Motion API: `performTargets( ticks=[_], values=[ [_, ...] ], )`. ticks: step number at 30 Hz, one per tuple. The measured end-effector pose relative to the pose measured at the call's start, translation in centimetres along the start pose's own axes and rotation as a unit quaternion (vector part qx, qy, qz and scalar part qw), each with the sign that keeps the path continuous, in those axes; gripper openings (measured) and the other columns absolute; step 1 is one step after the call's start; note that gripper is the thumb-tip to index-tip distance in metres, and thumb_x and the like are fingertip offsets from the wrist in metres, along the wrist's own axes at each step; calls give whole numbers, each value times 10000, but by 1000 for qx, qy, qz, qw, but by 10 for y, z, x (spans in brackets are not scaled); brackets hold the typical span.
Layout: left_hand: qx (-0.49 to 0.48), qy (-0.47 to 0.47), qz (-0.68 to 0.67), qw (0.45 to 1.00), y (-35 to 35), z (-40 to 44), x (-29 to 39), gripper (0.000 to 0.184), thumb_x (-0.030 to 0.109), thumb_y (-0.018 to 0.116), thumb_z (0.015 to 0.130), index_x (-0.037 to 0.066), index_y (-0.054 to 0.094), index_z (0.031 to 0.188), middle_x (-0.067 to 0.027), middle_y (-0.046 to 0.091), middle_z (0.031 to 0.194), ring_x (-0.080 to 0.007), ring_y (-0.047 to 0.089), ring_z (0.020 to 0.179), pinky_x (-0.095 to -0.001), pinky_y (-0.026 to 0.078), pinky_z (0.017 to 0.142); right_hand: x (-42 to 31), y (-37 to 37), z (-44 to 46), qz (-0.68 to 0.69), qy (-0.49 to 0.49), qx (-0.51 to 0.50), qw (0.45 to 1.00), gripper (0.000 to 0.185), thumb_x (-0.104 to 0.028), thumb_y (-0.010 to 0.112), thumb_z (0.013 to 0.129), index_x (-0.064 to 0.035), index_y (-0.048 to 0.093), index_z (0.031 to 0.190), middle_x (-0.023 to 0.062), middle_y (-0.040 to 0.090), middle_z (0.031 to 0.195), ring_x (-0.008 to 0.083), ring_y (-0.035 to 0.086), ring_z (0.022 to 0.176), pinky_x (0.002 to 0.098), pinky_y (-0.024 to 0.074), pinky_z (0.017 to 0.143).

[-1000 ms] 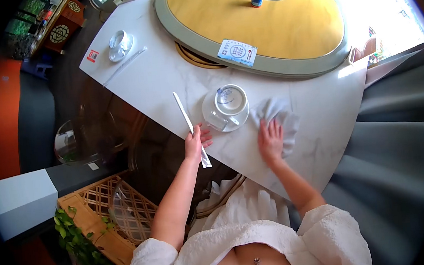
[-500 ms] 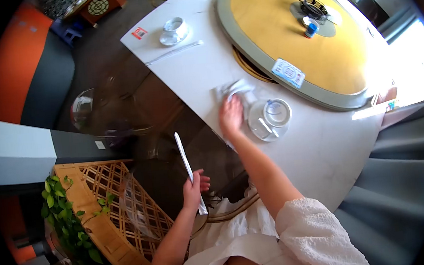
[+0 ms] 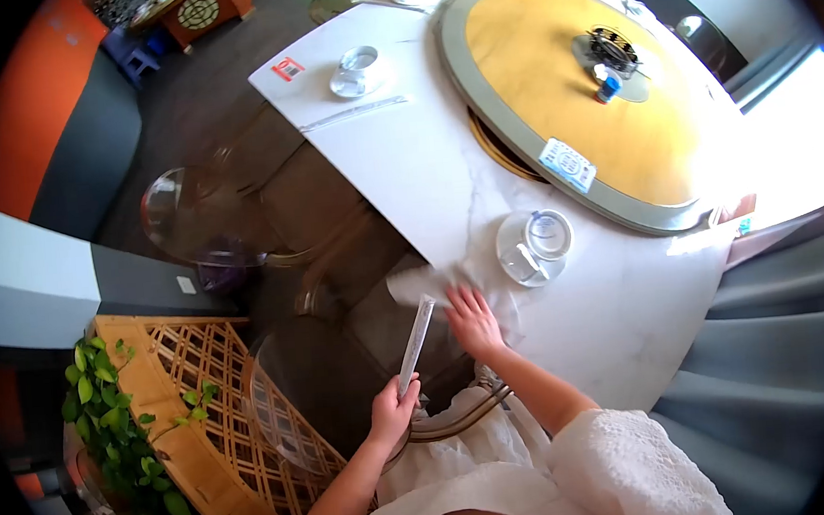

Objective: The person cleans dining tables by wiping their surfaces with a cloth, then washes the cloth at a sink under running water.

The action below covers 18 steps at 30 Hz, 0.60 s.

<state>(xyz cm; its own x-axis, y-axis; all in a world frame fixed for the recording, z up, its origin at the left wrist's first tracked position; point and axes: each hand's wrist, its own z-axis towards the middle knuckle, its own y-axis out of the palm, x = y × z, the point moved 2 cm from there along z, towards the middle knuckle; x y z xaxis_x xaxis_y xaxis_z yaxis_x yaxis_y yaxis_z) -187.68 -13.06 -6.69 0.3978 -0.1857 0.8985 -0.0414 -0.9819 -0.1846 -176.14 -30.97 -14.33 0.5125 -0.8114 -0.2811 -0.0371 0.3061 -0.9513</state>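
My left hand (image 3: 394, 412) is closed around the lower end of a long, slim wrapped chopstick packet (image 3: 417, 344), which points up past the table's near edge. My right hand (image 3: 473, 320) lies with its fingers spread and flat on a thin white cloth (image 3: 424, 286) at the edge of the marble-patterned white table (image 3: 619, 309). Part of the cloth reaches over that edge and is blurred. Just beyond my right hand sits a white saucer (image 3: 525, 273) with an upturned cup (image 3: 550, 232) and a small white spoon (image 3: 528, 260).
A large yellow turntable (image 3: 552, 72) with a grey rim carries a black metal stand (image 3: 612, 48) and a card (image 3: 569, 163). Another cup (image 3: 359, 63) and chopstick packet (image 3: 354, 113) lie at the far left. Transparent chairs (image 3: 201, 221) and a lattice planter (image 3: 183, 421) stand left.
My right hand has drawn the cloth back toward me, from beside the saucer to the table edge. My left hand has moved slightly right, and its packet now leans right.
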Motion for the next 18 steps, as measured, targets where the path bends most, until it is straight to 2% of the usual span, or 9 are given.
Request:
performTargets(
  ticks=[3,5,7,8,10,12,14,16,18],
  values=[
    [-5,43,45,998,11,20,3,231,227,583,808,37,565,939,-38,526,581,-111,516,527,-252,414,499,26,-30,-103,13,-13,-24,1000,228,-122,543,738,-75,570,960,118,421,1250,311,381,1165,439,292,979],
    [-7,62,80,995,20,30,7,268,253,607,778,36,552,925,-89,534,602,-181,533,526,-288,424,511,51,-47,-153,50,117,59,990,250,-77,551,733,-68,564,982,140,443,1223,330,399,1150,439,318,961],
    [-19,67,111,991,32,32,21,273,260,606,773,45,553,934,-98,551,624,-200,548,542,-297,432,519,84,-55,-170,-36,191,121,974,274,-35,534,748,-48,555,1021,163,448,1216,345,408,1141,452,323,949],
    [-23,69,142,987,39,33,27,279,266,605,769,54,553,943,-107,567,645,-219,563,557,-306,440,527,106,-57,-179,-58,230,138,962,313,-65,506,774,-43,522,1086,168,393,1269,337,360,1183,454,276,978],
    [-33,115,186,975,56,33,26,278,265,605,753,72,557,948,-120,586,689,-259,586,601,-332,457,546,152,-57,-166,-73,381,147,910,402,-140,469,797,-30,448,1183,152,330,1322,330,276,1235,451,201,1014],
    [-64,129,208,967,75,28,30,263,212,592,737,86,543,962,-125,589,719,-283,590,635,-356,468,563,193,-57,-128,-102,445,120,882,461,-125,422,787,-5,386,1231,152,288,1346,323,200,1271,450,114,1040],
    [-93,103,220,966,96,22,29,251,185,579,733,84,527,957,-121,585,729,-290,586,640,-364,466,563,206,-73,-79,-89,439,26,894,503,-84,418,740,1,384,1235,143,260,1362,319,165,1283,449,81,1047],
    [-116,135,231,957,118,20,23,219,149,555,734,79,524,940,-118,580,807,-289,582,696,-364,467,585,216,-65,-51,-81,340,82,933,509,-66,428,703,-7,422,1209,138,268,1359,318,186,1278,459,105,1043],
    [-114,185,240,946,143,22,27,212,143,565,727,67,535,921,-116,565,811,-273,574,705,-348,459,602,226,-66,-51,-45,261,61,962,496,-64,439,699,-12,439,1192,126,271,1359,305,212,1270,452,140,1040]
  ],
)
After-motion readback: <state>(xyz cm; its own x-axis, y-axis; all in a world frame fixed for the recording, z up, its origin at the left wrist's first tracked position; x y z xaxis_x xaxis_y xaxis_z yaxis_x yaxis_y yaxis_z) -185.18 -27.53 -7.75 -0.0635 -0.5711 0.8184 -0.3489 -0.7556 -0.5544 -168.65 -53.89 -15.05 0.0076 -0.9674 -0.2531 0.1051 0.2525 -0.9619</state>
